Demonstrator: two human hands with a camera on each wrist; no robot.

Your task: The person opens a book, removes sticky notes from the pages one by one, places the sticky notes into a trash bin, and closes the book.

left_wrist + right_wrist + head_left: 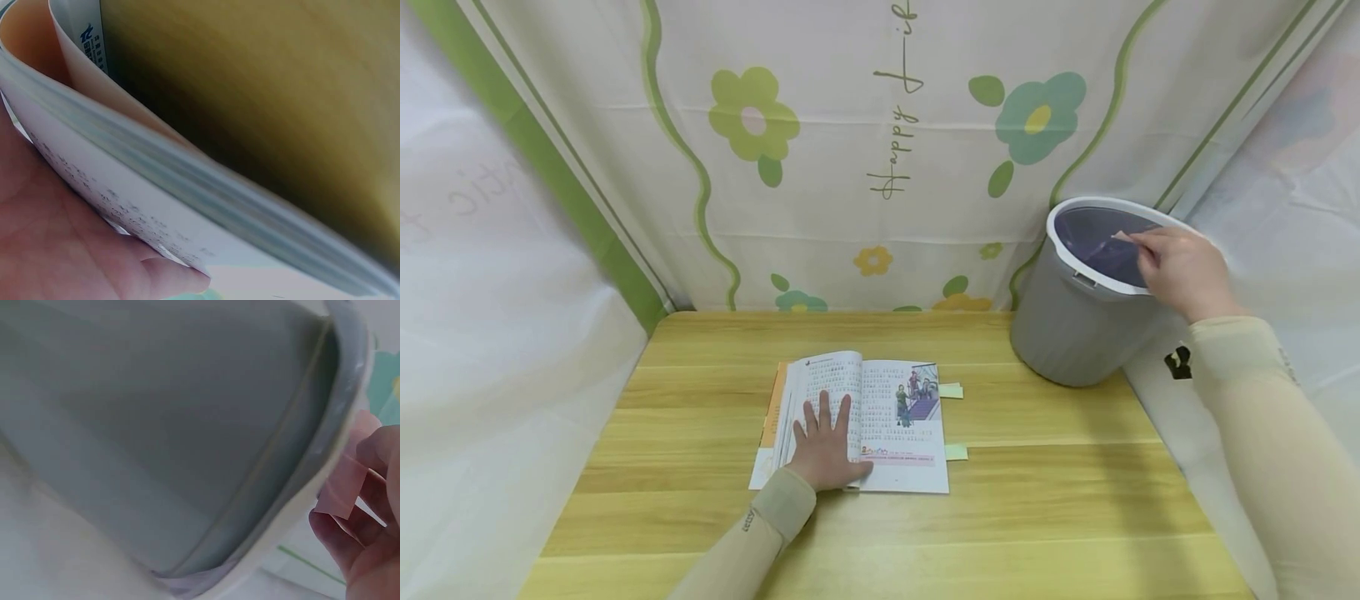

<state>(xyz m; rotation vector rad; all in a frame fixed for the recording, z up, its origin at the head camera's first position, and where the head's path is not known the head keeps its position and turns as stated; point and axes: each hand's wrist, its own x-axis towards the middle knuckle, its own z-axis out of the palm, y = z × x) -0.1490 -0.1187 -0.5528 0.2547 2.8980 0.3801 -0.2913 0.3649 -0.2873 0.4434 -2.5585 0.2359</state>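
An open book with printed text and a colour picture lies on the table. My left hand rests on its left page, palm down with fingers spread; the left wrist view shows the thumb side against the page and the thick stack of page edges. Out to the right, my right hand pinches a small pink paper slip between thumb and fingers. That hand is above the mouth of a grey trash bin, close to its white rim.
Two pale green sticky tabs stick out from the book's right edge. The bin, with a dark purple liner, stands at the table's back right corner. A flowered curtain hangs behind, and pale cloth covers the left side.
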